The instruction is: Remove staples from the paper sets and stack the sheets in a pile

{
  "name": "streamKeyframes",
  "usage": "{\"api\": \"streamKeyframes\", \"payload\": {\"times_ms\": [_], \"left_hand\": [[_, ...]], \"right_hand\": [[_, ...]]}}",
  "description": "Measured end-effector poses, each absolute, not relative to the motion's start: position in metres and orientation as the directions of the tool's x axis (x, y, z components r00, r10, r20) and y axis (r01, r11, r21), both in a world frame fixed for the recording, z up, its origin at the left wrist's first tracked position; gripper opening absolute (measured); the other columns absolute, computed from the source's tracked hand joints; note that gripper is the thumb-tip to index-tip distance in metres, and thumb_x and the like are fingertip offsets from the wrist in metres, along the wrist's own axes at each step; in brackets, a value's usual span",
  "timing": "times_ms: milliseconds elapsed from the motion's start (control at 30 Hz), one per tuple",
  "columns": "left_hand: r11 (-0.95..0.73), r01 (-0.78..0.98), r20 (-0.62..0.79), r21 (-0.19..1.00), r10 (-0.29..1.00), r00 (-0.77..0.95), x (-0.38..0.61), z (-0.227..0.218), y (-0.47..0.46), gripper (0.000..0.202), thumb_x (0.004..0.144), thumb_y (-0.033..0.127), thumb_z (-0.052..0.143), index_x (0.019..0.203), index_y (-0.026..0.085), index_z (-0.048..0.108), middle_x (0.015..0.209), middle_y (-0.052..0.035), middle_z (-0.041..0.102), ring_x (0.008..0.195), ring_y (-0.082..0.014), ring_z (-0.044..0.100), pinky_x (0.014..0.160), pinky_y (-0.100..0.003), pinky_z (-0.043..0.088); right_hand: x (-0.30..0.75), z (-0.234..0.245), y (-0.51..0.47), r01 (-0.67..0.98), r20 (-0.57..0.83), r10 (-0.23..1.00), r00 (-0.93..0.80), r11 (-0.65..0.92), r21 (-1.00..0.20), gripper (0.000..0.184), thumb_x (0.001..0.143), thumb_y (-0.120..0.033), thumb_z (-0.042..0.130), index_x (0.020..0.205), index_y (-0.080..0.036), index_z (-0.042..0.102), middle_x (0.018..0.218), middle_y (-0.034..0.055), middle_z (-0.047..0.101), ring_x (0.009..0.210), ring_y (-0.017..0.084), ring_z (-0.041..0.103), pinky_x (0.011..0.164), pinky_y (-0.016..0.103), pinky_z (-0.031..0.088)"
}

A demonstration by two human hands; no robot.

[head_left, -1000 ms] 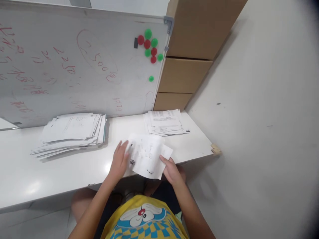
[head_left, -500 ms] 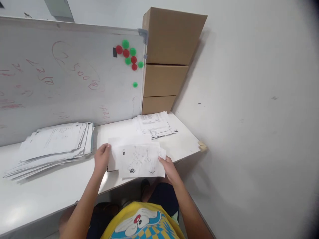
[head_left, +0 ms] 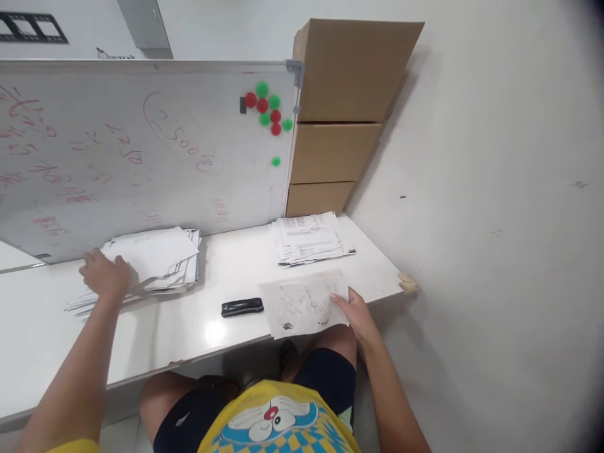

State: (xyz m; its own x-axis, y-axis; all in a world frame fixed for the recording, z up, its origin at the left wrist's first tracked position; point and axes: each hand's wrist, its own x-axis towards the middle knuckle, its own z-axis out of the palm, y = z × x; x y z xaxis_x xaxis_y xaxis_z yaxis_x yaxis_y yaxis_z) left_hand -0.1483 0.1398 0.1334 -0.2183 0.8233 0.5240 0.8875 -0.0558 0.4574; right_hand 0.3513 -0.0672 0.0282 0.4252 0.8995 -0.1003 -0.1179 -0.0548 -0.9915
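My right hand [head_left: 356, 314] pinches the right side of a marked paper sheet [head_left: 304, 305], thumb on top, above the table's front edge. Far to the left, my left hand [head_left: 106, 275] is at the left edge of a mostly blank sheet of paper [head_left: 153, 255], its thumb over the sheet. That sheet lies slightly askew on top of the left paper stack [head_left: 189, 277]. Between the hands, a black stapler [head_left: 242, 307] lies on the white table [head_left: 226, 264], close to the marked sheet's left edge.
A smaller paper stack [head_left: 311, 239] sits at the back right. Behind the table stands a whiteboard [head_left: 212, 182] with red writing and several round magnets [head_left: 263, 105]. Cardboard boxes [head_left: 335, 151] are piled beside it against the wall [head_left: 472, 220]. A tan pad [head_left: 408, 282] covers the table corner.
My left hand has carried the mostly blank sheet leftward onto the left stack, uncovering the stapler. My right hand still holds the marked sheet. The view has shifted left.
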Motion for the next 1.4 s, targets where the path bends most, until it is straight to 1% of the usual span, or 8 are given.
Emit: {"api": "streamKeyframes", "payload": {"times_ms": [133, 233, 300, 433, 633, 833, 1167, 1400], "left_hand": [[-0.319, 0.856, 0.647, 0.407, 0.762, -0.023, -0.07, 0.111, 0.103, 0.072, 0.089, 0.063, 0.032, 0.136, 0.009, 0.038, 0.15, -0.0199, 0.032, 0.139, -0.0378, 0.026, 0.111, -0.061, 0.023], [-0.543, 0.473, 0.434, 0.693, 0.839, 0.328, 0.023, 0.082, 0.051, 0.075, 0.087, 0.057, 0.047, 0.146, 0.021, 0.019, 0.15, -0.0161, 0.034, 0.135, -0.0286, 0.039, 0.109, -0.047, 0.036], [-0.442, 0.205, 0.35, 0.873, 0.862, 0.366, 0.079, 0.064, 0.021, 0.068, 0.089, 0.053, 0.045, 0.144, 0.022, 0.021, 0.139, -0.0157, 0.048, 0.124, -0.0249, 0.052, 0.102, -0.043, 0.044], [-0.277, 0.129, 0.255, 0.952, 0.953, 0.162, 0.139, 0.042, -0.009, 0.044, 0.085, 0.043, 0.057, 0.121, 0.02, 0.049, 0.122, -0.0129, 0.057, 0.116, -0.0238, 0.054, 0.1, -0.041, 0.043], [-0.311, 0.146, 0.285, 0.939, 0.943, 0.172, 0.144, 0.029, -0.019, 0.023, 0.09, 0.041, 0.048, 0.086, 0.02, 0.057, 0.088, -0.0056, 0.06, 0.087, -0.0197, 0.057, 0.081, -0.036, 0.048], [-0.435, 0.142, 0.416, 0.889, 0.898, 0.142, 0.14, 0.021, -0.026, 0.028, 0.092, 0.044, 0.042, 0.09, 0.021, 0.059, 0.089, -0.007, 0.061, 0.087, -0.0207, 0.058, 0.08, -0.037, 0.047], [-0.327, 0.28, 0.329, 0.903, 0.943, 0.041, 0.106, 0.04, -0.021, 0.033, 0.095, 0.041, 0.038, 0.114, 0.02, 0.054, 0.095, -0.0075, 0.064, 0.091, -0.0199, 0.061, 0.083, -0.035, 0.048], [-0.594, 0.681, 0.214, 0.428, 0.799, 0.562, 0.036, 0.033, 0.017, 0.043, 0.091, 0.04, 0.046, 0.129, 0.021, 0.053, 0.116, -0.0112, 0.064, 0.107, -0.0275, 0.058, 0.089, -0.043, 0.046]], "right_hand": [[0.35, 0.032, -0.055, -0.075, -0.011, 0.875, 0.485, 0.029, -0.997, 0.039, 0.067, -0.04, 0.077, 0.101, -0.022, 0.067, 0.102, 0.0055, 0.073, 0.098, 0.027, 0.064, 0.089, 0.039, 0.048], [0.351, 0.025, -0.046, -0.132, 0.018, 0.868, 0.497, 0.096, -0.987, 0.042, 0.064, -0.04, 0.079, 0.098, -0.022, 0.065, 0.096, 0.0046, 0.073, 0.094, 0.025, 0.064, 0.089, 0.039, 0.047], [0.352, 0.019, -0.043, -0.178, 0.026, 0.867, 0.498, 0.132, -0.975, 0.043, 0.061, -0.039, 0.081, 0.097, -0.022, 0.065, 0.094, 0.0041, 0.073, 0.091, 0.024, 0.063, 0.088, 0.039, 0.047], [0.357, 0.012, -0.047, -0.197, 0.062, 0.825, 0.561, 0.206, -0.959, 0.038, 0.061, -0.035, 0.078, 0.093, -0.022, 0.062, 0.092, 0.0027, 0.071, 0.09, 0.022, 0.062, 0.089, 0.038, 0.045], [0.37, -0.008, -0.061, -0.172, 0.039, 0.855, 0.517, 0.148, -0.974, 0.03, 0.062, -0.03, 0.072, 0.089, -0.022, 0.062, 0.085, 0.0026, 0.071, 0.085, 0.023, 0.062, 0.082, 0.036, 0.046], [0.364, -0.038, -0.068, -0.178, 0.026, 0.755, 0.655, 0.188, -0.966, 0.027, 0.062, -0.031, 0.072, 0.088, -0.023, 0.065, 0.082, 0.0004, 0.071, 0.081, 0.02, 0.062, 0.083, 0.035, 0.046], [0.379, -0.014, -0.093, -0.196, -0.236, 0.891, 0.388, -0.171, -0.966, 0.04, 0.059, -0.045, 0.082, 0.089, -0.022, 0.07, 0.085, 0.0071, 0.074, 0.077, 0.026, 0.066, 0.074, 0.038, 0.051], [0.367, -0.023, -0.1, -0.263, -0.356, 0.889, 0.288, -0.284, -0.922, 0.053, 0.06, -0.044, 0.082, 0.105, -0.02, 0.067, 0.085, 0.0069, 0.075, 0.078, 0.028, 0.068, 0.069, 0.038, 0.051]]}}
